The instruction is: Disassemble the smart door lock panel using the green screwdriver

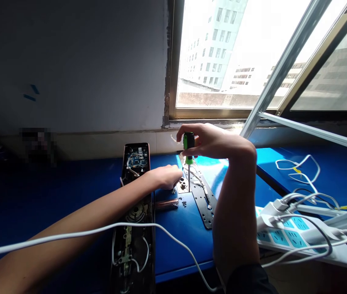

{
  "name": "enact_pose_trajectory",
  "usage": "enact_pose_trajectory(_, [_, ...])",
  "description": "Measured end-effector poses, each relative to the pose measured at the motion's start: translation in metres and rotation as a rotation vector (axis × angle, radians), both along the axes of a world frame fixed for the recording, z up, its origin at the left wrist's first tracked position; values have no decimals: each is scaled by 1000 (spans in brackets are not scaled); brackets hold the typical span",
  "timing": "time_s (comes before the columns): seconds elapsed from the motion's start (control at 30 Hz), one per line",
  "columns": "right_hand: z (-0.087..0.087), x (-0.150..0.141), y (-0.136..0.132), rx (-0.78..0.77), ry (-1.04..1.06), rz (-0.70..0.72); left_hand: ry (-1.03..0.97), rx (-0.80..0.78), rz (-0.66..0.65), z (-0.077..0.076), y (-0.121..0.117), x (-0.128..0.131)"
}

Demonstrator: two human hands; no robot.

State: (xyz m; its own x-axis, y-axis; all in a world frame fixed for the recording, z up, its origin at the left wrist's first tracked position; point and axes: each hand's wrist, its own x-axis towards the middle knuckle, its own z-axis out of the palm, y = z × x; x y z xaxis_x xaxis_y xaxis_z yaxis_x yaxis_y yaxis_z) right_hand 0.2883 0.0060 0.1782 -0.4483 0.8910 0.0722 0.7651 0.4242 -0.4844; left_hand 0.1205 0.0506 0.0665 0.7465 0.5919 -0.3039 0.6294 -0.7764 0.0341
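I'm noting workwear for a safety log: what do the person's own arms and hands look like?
Both the left hand and right hand are bare, with no glove or watch showing. A dark sleeve shows on the right arm at the bottom edge; the left arm is bare as far as the picture shows.

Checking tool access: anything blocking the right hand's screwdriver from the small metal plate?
Nothing visible. The right hand holds the screwdriver upright, its tip by the small metal plate's right edge; contact is unclear. The left hand sits at the opposite side, off the shaft's line.
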Motion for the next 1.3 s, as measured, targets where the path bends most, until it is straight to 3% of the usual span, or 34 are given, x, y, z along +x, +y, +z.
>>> enact_pose_trajectory(0.2, [0, -2, 1, -12, -29, 0, -18, 73, 0, 8, -8, -3])
enact_pose_trajectory(0.37, [0, -7, 1, 44, -54, 6, -116, 184, 2, 19, -22, -25])
enact_pose_trajectory(0.53, [-1, -13, 2, 43, -10, 34, -438, 333, -81, 8, -41, -65])
enact_pose_trajectory(0.7, [-3, -24, 4, 126, -57, 28, -604, 485, 64, -10, -64, -96])
enact_pose_trajectory(0.93, [-5, -36, 5, 120, -81, 33, -734, 555, 345, -25, -82, -104])
enact_pose_trajectory(1.07, [-8, -39, 8, 117, -99, 15, -783, 461, 446, -33, -87, -105])
enact_pose_trajectory(1.3, [-7, -47, 6, 111, -97, 41, -910, 372, 493, -36, -89, -103])
